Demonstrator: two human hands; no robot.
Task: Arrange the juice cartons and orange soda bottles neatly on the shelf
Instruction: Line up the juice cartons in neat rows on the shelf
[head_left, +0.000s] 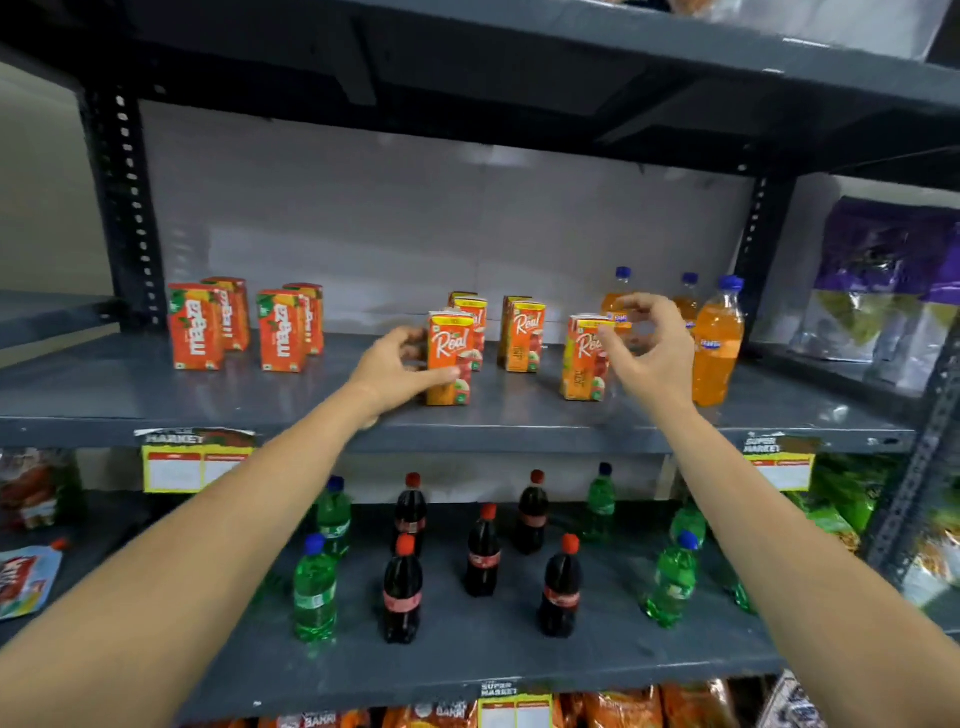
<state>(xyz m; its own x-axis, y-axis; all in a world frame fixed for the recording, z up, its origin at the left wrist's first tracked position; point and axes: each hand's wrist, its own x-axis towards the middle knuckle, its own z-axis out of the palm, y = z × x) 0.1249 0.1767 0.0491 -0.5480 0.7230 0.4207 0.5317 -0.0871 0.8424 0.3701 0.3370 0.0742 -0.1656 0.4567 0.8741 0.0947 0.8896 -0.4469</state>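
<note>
here, nearest on the grey middle shelf, the left hand wraps its fingers round the left side of an upright real juice carton, thumb across its front. the right hand hovers with fingers loosely curled and holding nothing, just right of and above a second front carton, whose long axis stands vertical, so that hand is the nearer one to it. behind stand three more real cartons, five in all. farther left are four maaza cartons in two pairs. at the right stand three orange soda bottles, one forward, two at the back.
</note>
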